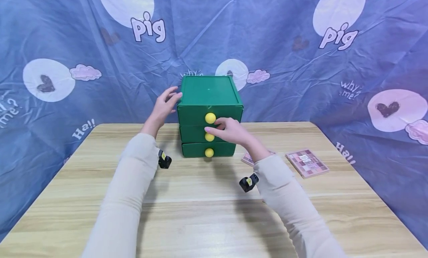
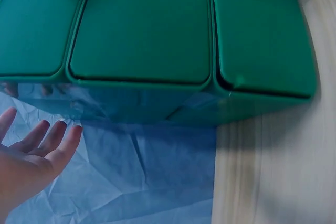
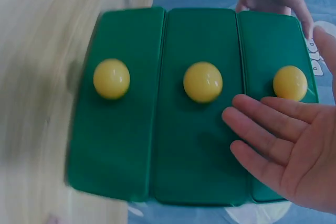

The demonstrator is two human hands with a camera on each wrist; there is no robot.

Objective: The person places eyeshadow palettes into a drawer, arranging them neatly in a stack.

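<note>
A green cabinet (image 1: 210, 91) with 3 stacked drawers stands on the table, each drawer front bearing a round yellow knob. My left hand (image 1: 163, 106) is beside the cabinet's upper left edge, fingers spread; in the left wrist view a gap shows between the fingers and the side wall (image 2: 142, 100). In front of the drawers is my right hand (image 1: 232, 131), near the top knob (image 1: 210, 118) and partly over the middle knob (image 1: 209, 137). Its extended fingers (image 3: 262, 135) hold nothing in the right wrist view. The bottom knob (image 1: 208, 152) is in full sight. All drawers look closed.
On the wooden table (image 1: 200, 221), right of the cabinet, lies a pink patterned flat case (image 1: 307, 163). A second pink item (image 1: 247, 159) is partly hidden behind my right forearm. A blue printed cloth (image 1: 274, 35) hangs behind and along the sides.
</note>
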